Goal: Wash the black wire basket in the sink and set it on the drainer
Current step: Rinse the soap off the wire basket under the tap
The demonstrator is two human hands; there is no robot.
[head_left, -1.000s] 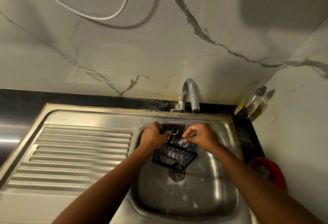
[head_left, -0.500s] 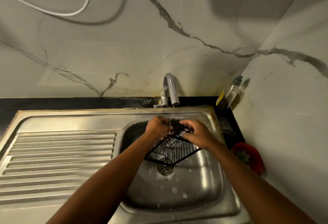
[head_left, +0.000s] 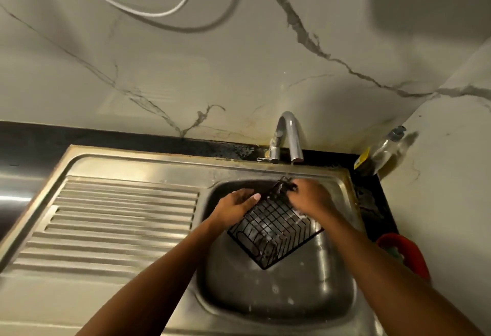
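Note:
The black wire basket (head_left: 273, 232) hangs tilted over the steel sink bowl (head_left: 279, 298), one corner pointing down toward the drain. My left hand (head_left: 235, 206) grips its left rim, thumb on top. My right hand (head_left: 309, 198) holds the upper right edge, fingers curled around the wires at the top corner. A thin stream from the chrome tap (head_left: 291, 136) falls onto that top corner. The ribbed drainer (head_left: 114, 224) lies to the left of the bowl.
A clear soap bottle (head_left: 385, 149) leans in the back right corner on the black counter. A red container (head_left: 406, 253) sits to the right of the sink. A white cable (head_left: 159, 12) hangs on the marble wall above.
The basket has turned and tilted further, its lower corner now pointing down over the drain. Both hands have shifted along its upper edge under the stream.

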